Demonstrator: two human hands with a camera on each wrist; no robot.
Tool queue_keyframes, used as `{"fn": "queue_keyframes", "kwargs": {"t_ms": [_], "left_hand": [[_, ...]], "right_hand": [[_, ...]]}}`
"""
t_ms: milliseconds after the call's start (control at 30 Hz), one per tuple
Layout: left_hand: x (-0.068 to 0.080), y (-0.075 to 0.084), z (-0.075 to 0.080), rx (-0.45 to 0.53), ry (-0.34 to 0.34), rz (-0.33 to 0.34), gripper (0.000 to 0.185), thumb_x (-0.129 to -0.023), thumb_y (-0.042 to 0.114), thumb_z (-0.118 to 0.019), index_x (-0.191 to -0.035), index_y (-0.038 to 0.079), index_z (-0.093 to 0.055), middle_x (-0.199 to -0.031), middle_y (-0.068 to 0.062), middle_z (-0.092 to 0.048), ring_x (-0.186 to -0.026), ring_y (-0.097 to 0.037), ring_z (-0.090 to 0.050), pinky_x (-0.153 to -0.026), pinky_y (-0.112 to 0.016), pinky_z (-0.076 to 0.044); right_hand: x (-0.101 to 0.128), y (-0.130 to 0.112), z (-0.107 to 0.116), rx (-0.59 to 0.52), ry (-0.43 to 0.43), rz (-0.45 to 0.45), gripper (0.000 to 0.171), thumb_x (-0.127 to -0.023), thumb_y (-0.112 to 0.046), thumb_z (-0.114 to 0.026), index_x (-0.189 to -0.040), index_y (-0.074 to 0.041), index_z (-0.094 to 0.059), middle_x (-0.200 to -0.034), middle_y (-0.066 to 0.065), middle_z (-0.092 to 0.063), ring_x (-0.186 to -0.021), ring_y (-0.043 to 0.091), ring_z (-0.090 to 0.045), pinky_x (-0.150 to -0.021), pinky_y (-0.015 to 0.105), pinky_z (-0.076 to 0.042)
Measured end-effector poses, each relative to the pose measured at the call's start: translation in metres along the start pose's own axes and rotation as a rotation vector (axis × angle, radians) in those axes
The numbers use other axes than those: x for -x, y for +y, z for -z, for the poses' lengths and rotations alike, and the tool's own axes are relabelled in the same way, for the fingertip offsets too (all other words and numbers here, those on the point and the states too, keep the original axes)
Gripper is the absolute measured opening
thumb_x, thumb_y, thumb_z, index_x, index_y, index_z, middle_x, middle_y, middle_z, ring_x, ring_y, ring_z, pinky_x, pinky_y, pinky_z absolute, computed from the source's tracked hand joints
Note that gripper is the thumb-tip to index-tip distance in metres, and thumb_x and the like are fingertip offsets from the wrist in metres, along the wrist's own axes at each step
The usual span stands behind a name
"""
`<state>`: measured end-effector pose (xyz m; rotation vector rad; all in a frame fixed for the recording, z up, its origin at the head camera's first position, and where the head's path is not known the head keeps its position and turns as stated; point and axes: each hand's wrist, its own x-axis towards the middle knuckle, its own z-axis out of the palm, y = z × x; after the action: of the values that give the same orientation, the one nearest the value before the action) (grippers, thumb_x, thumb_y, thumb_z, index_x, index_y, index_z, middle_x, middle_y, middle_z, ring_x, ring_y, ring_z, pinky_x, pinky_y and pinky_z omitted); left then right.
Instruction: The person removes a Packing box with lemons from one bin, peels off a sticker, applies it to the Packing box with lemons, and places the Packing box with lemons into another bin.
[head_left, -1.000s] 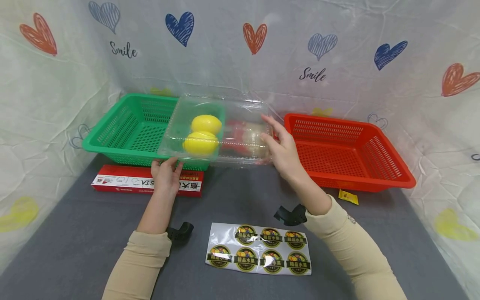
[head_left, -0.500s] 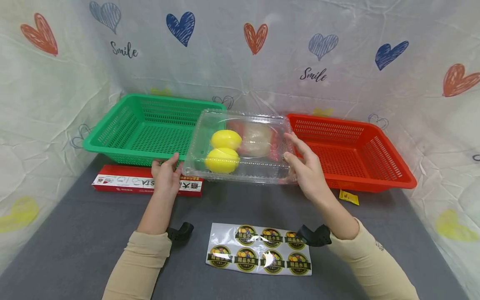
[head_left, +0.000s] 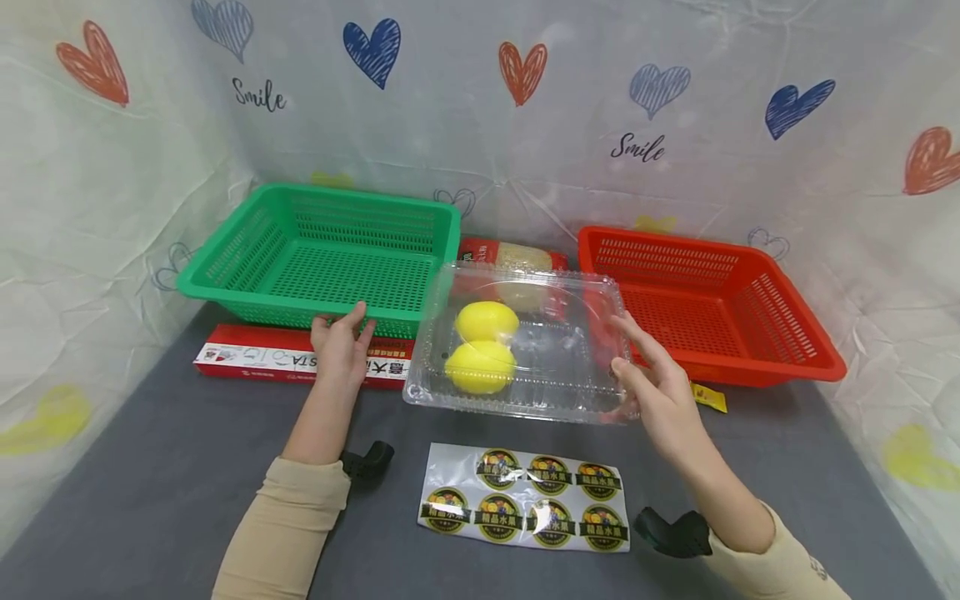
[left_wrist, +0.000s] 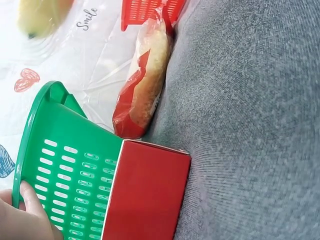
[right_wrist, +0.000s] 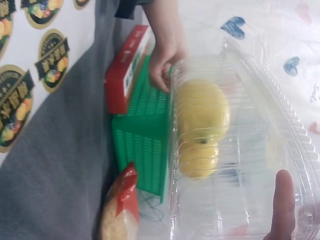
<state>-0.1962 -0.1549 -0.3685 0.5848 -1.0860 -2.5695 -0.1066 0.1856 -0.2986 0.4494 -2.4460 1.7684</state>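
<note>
My right hand (head_left: 663,400) holds a clear plastic clamshell box (head_left: 551,387) by its right end, thumb and fingers about the edge. Inside, toward the left end, lie two smooth yellow lemon-like fruits (head_left: 480,367), close together. The box is raised above the table and tilted; its clear wall fills much of the right wrist view. My left hand (head_left: 341,354) grips the front rim of a green perforated basket (head_left: 330,302). In the left wrist view a digit (left_wrist: 31,199) of that hand lies over the basket's rim. No items show in the basket.
Below the green basket's front lies a long red carton (head_left: 255,354). A red-and-clear packet (head_left: 517,254) lies between it and a red basket (head_left: 750,367) at right. A sticker sheet (head_left: 525,500) lies nearer; a small yellow sachet (head_left: 709,397) sits below the red basket.
My right hand has carried the clamshell box with its fruits rightward and nearer, from over the green basket to in front of the packet. My left hand stays at the green rim.
</note>
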Motion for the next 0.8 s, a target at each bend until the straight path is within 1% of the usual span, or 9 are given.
{"fn": "queue_keyframes", "kwargs": {"t_ms": [133,200,300,367,400,433,567,633,800], "left_hand": [[0.0,0.001,-0.001,0.014,0.001,0.007,0.029,-0.088,0.0,-0.055,-0.105,0.012,-0.035,-0.117,-0.006,-0.037,-0.125,-0.025,-0.037,-0.093,-0.029,-0.042],[0.0,0.002,-0.001,0.02,0.001,0.012,0.029,-0.088,0.0,-0.055,-0.106,0.012,-0.035,-0.118,-0.006,-0.037,-0.125,-0.025,-0.037,-0.094,-0.03,-0.041],[0.0,0.002,0.0,0.018,0.004,0.018,0.029,-0.088,-0.001,-0.054,-0.106,0.012,-0.036,-0.116,-0.005,-0.037,-0.125,-0.024,-0.037,-0.093,-0.029,-0.042],[0.0,0.002,0.0,0.02,0.007,0.023,0.029,-0.088,-0.001,-0.055,-0.107,0.012,-0.036,-0.114,-0.004,-0.038,-0.125,-0.024,-0.037,-0.093,-0.029,-0.042],[0.0,0.002,0.0,0.018,0.009,0.025,0.029,-0.088,-0.001,-0.055,-0.106,0.012,-0.036,-0.113,-0.003,-0.038,-0.125,-0.024,-0.037,-0.093,-0.029,-0.042],[0.0,0.002,0.0,0.02,0.01,0.027,0.029,-0.088,-0.001,-0.055,-0.106,0.012,-0.036,-0.112,-0.003,-0.038,-0.125,-0.024,-0.037,-0.093,-0.029,-0.042],[0.0,0.002,0.0,0.02,0.012,0.031,0.028,-0.088,-0.001,-0.055,-0.105,0.013,-0.037,-0.112,-0.002,-0.039,-0.124,-0.022,-0.038,-0.093,-0.029,-0.042],[0.0,0.002,0.0,0.017,0.011,0.029,0.028,-0.088,0.0,-0.055,-0.105,0.013,-0.038,-0.112,-0.002,-0.039,-0.123,-0.023,-0.038,-0.093,-0.029,-0.042],[0.0,0.001,0.0,0.019,0.009,0.027,0.028,-0.088,0.0,-0.055,-0.105,0.013,-0.038,-0.118,-0.004,-0.038,-0.124,-0.024,-0.038,-0.092,-0.029,-0.042]], "right_hand": [[0.011,0.005,0.001,-0.006,-0.002,0.0,0.044,-0.096,-0.007,-0.044,-0.139,-0.007,-0.038,-0.151,0.004,-0.018,-0.047,0.016,-0.043,-0.049,0.036,-0.052],[0.016,0.008,0.0,-0.018,-0.002,0.006,0.044,-0.095,-0.005,-0.044,-0.139,-0.006,-0.038,-0.151,0.005,-0.017,-0.053,0.013,-0.05,-0.047,0.037,-0.052],[0.024,0.013,-0.002,-0.052,-0.002,0.026,0.044,-0.095,-0.001,-0.044,-0.138,-0.003,-0.038,-0.151,0.008,-0.017,-0.053,0.011,-0.049,-0.045,0.038,-0.051],[0.029,0.017,-0.003,-0.085,-0.003,0.045,0.044,-0.094,0.002,-0.044,-0.137,-0.001,-0.038,-0.15,0.01,-0.018,-0.051,0.011,-0.047,-0.043,0.038,-0.05],[0.032,0.018,-0.004,-0.098,-0.003,0.053,0.044,-0.093,0.003,-0.044,-0.137,0.0,-0.038,-0.15,0.011,-0.018,-0.048,0.012,-0.043,-0.043,0.037,-0.049],[0.035,0.02,-0.005,-0.113,-0.006,0.062,0.044,-0.093,0.004,-0.043,-0.136,0.001,-0.037,-0.15,0.012,-0.018,-0.044,0.015,-0.036,-0.042,0.037,-0.049],[0.046,0.028,-0.009,-0.147,-0.014,0.083,0.044,-0.093,0.007,-0.042,-0.136,0.002,-0.037,-0.149,0.016,-0.018,-0.042,0.016,-0.028,-0.039,0.037,-0.048],[0.05,0.032,-0.01,-0.155,-0.024,0.091,0.044,-0.093,0.008,-0.041,-0.136,0.003,-0.036,-0.149,0.016,-0.016,-0.042,0.014,-0.027,-0.038,0.037,-0.047],[0.056,0.04,-0.014,-0.183,-0.023,0.092,0.044,-0.093,0.009,-0.041,-0.136,0.004,-0.035,-0.15,0.011,-0.018,-0.043,0.015,-0.032,-0.037,0.038,-0.047]]}}
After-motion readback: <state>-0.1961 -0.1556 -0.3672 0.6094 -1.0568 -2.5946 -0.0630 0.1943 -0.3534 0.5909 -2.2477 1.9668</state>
